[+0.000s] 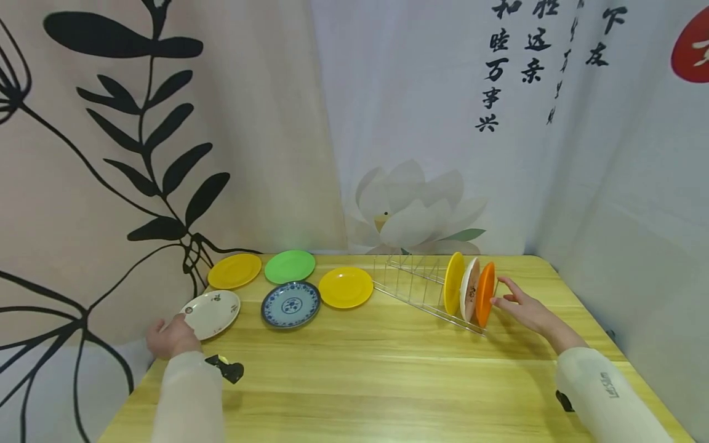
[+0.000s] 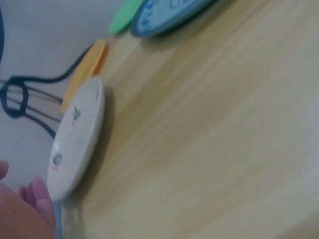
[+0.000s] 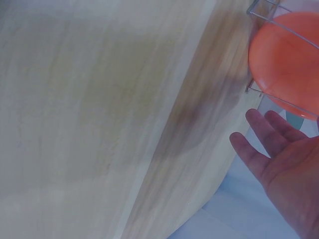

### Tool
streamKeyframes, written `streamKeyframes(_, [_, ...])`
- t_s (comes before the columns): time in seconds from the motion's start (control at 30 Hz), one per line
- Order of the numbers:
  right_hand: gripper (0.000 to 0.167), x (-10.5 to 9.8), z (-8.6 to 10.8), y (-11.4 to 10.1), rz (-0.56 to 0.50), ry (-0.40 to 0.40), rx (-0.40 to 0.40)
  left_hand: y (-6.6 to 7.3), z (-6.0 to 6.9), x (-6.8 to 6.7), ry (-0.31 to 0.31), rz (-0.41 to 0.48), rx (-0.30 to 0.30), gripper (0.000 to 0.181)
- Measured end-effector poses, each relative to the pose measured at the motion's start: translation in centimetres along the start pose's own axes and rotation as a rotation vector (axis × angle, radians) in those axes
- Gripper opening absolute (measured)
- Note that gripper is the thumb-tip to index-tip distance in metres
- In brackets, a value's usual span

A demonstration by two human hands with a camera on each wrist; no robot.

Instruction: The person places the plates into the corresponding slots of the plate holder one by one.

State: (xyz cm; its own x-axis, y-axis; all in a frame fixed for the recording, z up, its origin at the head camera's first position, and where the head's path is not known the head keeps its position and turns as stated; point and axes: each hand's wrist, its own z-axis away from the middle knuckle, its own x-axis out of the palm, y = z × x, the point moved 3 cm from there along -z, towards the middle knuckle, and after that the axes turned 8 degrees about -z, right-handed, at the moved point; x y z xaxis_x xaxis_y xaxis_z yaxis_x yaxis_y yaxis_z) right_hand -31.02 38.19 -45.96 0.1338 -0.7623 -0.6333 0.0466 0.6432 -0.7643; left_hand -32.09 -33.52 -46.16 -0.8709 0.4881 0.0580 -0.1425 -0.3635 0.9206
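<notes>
In the head view my left hand [image 1: 173,338] is beside the near left rim of a white patterned plate [image 1: 212,315]. The left wrist view shows that hand [image 2: 27,211] with loosely bent fingers close to the white plate [image 2: 77,139]; whether they touch it I cannot tell. On the right, my other hand [image 1: 523,311] reaches to an orange plate [image 1: 485,294], standing upright at the right end of a wire rack [image 1: 412,299]. Its fingers are extended, with fingertips at the plate's edge. In the right wrist view, several spread fingers of this hand [image 3: 289,174] lie beside the orange plate [image 3: 286,62].
A white patterned plate [image 1: 468,289] and a yellow plate [image 1: 453,283] stand in the rack. Flat on the wooden table [image 1: 343,369] lie a blue-patterned plate [image 1: 290,304], a green plate [image 1: 290,266] and two yellow plates [image 1: 346,287]. Printed curtains hang behind.
</notes>
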Motion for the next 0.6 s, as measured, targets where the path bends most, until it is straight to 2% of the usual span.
streamKeyframes(0.17, [0.085, -0.1, 0.0, -0.1, 0.009, 0.001, 0.002, -0.9, -0.9, -1.4, 0.000, 0.113, -0.049, 0.058])
streamKeyframes(0.23, [0.085, -0.1, 0.0, -0.2, 0.012, -0.001, -0.001, -1.4, -1.0, -1.7, -0.004, 0.087, -0.058, 0.059])
streamKeyframes(0.4, [0.085, 0.0, 0.1, -0.4, 0.017, -0.004, -0.006, -2.2, -0.8, -2.2, 0.034, -0.052, -0.051, 0.054])
streamKeyframes(0.5, [0.085, 0.0, 0.1, -0.5, 0.018, -0.005, -0.008, -2.5, -0.6, -2.2, 0.045, -0.052, -0.046, 0.036])
streamKeyframes(0.6, [0.085, -0.1, 0.1, -0.5, 0.017, -0.007, -0.010, -2.6, -0.3, -2.0, 0.020, -0.034, -0.064, 0.036])
